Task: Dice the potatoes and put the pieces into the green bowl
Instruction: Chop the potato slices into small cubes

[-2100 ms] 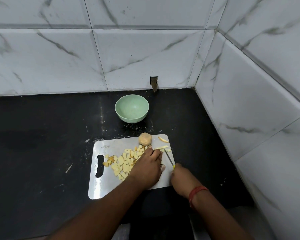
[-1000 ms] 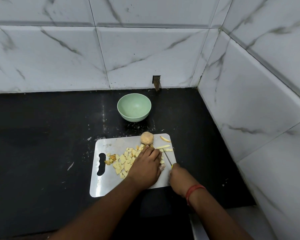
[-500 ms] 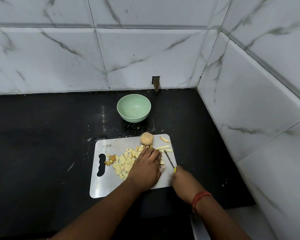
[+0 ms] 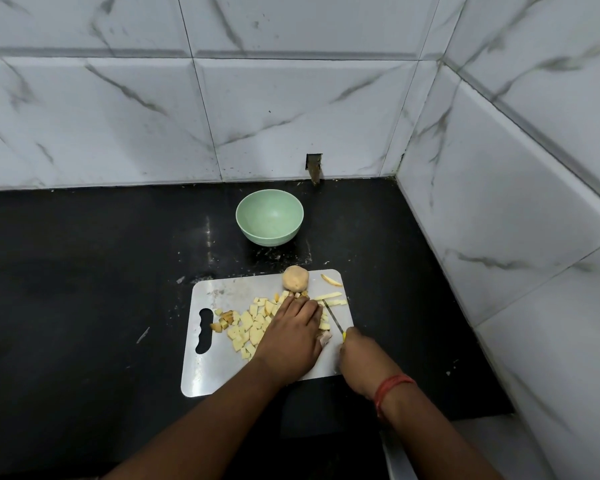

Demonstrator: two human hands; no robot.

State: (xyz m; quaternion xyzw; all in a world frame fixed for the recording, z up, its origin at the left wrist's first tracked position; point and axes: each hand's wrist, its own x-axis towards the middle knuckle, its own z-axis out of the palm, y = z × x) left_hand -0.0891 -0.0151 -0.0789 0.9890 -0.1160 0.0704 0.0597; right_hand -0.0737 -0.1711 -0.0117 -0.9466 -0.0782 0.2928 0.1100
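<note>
A steel cutting board (image 4: 222, 375) lies on the black counter. Several diced potato pieces (image 4: 248, 327) are heaped on its middle, and a few potato strips (image 4: 331, 297) lie at its far right. A whole potato (image 4: 295, 278) sits at the board's far edge. My left hand (image 4: 293, 336) lies palm-down over potato by the dice; what its fingers hold is hidden. My right hand (image 4: 359, 358) grips a knife (image 4: 333, 318) with a yellow handle, its blade just right of my left hand. The green bowl (image 4: 270, 221), empty, stands beyond the board.
Marble-tiled walls close in the counter at the back and right, meeting in a corner. A small dark notch (image 4: 314, 168) sits in the back wall above the bowl. Bare black counter (image 4: 84, 289) stretches to the left of the board.
The knife in my right hand has shifted slightly along the potato beside my left hand. The diced heap, whole potato and bowl have stayed put.
</note>
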